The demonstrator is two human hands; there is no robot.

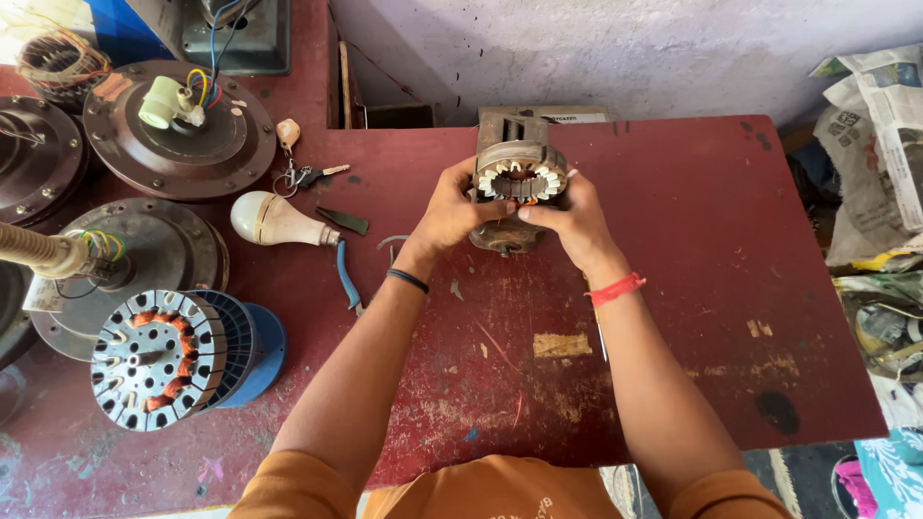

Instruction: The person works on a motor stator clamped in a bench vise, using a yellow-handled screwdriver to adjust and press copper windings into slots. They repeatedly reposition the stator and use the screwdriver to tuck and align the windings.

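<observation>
A round metal motor core [520, 173] with slotted teeth sits far across the worn red table [692, 288]. The left hand [452, 213] and right hand [569, 221] grip it from both sides, arms stretched forward. A white bulb [274, 221] lies nearby.

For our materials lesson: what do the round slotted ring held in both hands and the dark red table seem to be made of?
Round slotted ring: likely stacked steel, dull grey teeth, with white slot liners, perhaps paper or plastic. Dark red table: painted wood, probably; worn patches show pale material beneath.
</observation>
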